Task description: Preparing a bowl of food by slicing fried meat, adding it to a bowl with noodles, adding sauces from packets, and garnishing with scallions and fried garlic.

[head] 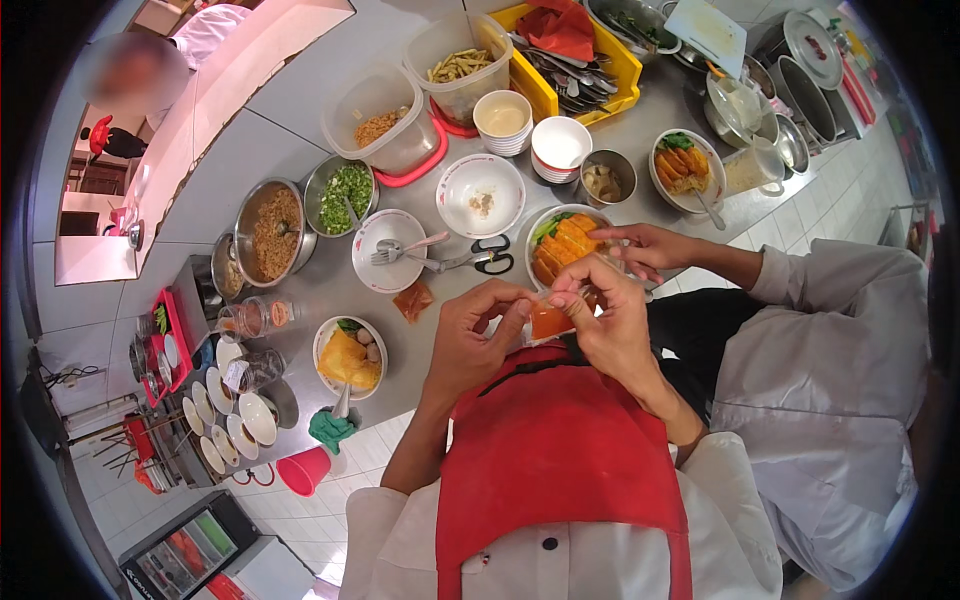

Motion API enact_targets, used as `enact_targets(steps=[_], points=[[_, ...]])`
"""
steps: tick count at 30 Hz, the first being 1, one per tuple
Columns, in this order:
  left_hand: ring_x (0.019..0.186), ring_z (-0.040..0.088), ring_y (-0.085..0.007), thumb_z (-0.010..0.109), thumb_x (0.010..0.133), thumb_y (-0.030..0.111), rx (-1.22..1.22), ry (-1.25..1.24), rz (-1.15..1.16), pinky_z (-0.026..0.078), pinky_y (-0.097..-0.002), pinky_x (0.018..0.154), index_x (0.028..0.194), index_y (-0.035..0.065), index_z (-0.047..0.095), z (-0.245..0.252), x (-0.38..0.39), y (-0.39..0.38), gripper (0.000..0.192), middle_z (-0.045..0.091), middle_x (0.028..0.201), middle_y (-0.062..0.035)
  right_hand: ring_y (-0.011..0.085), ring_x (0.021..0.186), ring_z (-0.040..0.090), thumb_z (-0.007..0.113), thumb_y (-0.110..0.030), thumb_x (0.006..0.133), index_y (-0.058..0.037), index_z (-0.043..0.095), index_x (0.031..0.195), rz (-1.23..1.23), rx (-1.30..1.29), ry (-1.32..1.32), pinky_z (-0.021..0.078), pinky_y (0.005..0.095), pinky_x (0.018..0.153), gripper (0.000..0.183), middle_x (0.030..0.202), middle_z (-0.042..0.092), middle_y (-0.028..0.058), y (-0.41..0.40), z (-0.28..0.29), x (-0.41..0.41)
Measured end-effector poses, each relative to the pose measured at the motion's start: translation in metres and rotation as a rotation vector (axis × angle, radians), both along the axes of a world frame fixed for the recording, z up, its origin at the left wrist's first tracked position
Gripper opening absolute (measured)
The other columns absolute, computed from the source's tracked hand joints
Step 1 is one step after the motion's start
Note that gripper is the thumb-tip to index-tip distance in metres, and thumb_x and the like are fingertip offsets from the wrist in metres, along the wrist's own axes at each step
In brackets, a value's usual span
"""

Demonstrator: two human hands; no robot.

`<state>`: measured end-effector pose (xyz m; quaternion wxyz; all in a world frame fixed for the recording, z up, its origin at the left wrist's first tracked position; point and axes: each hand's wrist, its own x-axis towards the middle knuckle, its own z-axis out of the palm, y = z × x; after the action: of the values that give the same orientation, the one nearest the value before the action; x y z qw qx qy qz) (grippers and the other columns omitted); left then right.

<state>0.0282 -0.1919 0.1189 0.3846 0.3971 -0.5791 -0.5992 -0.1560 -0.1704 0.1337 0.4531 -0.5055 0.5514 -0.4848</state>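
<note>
A small clear plastic sachet of orange-red sauce point(550, 321) is stretched between my fingertips. My left hand point(480, 334) pinches one upper corner, and my right hand point(611, 322) grips the other side. Just beyond is a white bowl of sliced, golden fried topping and greens point(564, 244), its near rim partly hidden by my right hand. A second sauce sachet point(413, 301) lies on the steel counter to the left. Near it, black-handled scissors point(491, 256) rest with their blades toward a white bowl holding a fork and spoon point(388, 251).
A co-worker's hand point(649, 247) reaches to the topped bowl from the right. Another filled bowl point(349, 358) stands at left, and one point(686, 171) at upper right. Behind are stacked cups point(502, 124), a steel cup point(607, 178), chopped scallions point(345, 196) and a yellow cutlery bin point(619, 86).
</note>
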Motion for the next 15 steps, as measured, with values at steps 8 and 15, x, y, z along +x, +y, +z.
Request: enact_targets(steps=[8,15], points=[[0.075,0.065,-0.0108,0.064,0.089,0.001,-0.057,-0.132,-0.075,0.052,-0.0254,0.066,0.095,-0.0018,0.065,-0.018,0.007,0.004,0.006,0.066,0.085,-0.0084,0.0275,0.079,0.064,0.056,0.011,0.083,0.0017,0.06,0.095,0.123,-0.034,0.129,0.0517,0.0354,0.069,0.016,0.087,0.059,0.0144,0.006,-0.014,0.008],[0.067,0.063,-0.0133,0.064,0.085,0.001,-0.198,-0.3,-0.137,0.049,-0.0258,0.061,0.094,-0.001,0.068,-0.027,0.006,0.003,0.01,0.065,0.078,-0.0087,0.032,0.079,0.064,0.059,0.011,0.077,0.0026,0.057,0.091,0.172,-0.031,0.086,0.0528,0.0389,0.068,0.017,0.088,0.056,0.0171,0.014,-0.035,0.01]])
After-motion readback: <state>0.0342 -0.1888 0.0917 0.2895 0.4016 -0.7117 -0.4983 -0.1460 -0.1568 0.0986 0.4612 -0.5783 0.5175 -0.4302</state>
